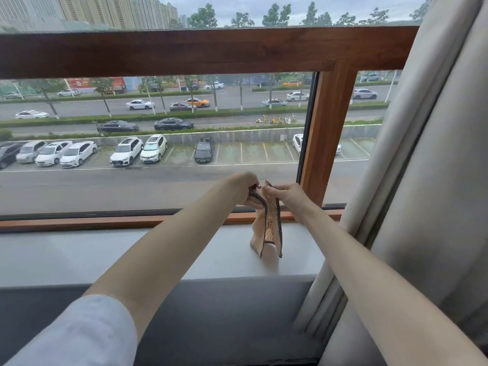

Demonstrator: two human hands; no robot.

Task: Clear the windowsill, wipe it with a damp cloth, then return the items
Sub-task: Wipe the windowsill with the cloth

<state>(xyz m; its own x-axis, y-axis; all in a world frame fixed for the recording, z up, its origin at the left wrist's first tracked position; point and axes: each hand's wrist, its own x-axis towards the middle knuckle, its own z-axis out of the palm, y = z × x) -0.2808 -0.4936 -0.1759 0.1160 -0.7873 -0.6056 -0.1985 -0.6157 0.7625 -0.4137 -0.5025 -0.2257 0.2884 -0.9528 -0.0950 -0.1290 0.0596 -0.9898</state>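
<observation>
head view: both hands [244,190] pinch cloth [266,228] above windowsill [105,254]

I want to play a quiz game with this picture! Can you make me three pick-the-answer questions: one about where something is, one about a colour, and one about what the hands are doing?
1. Where does the cloth hang?
A. over the windowsill
B. on a chair
C. on the floor

2. What colour is the cloth's middle?
A. green
B. peach
C. blue

3. What are the left hand and right hand doing?
A. resting flat
B. pointing
C. pinching the cloth's top

Answers:
1 A, it dangles from the hands above the windowsill.
2 B, it is peach with a dark checked border.
3 C, fingers of both hands curl round its upper edge.
</observation>
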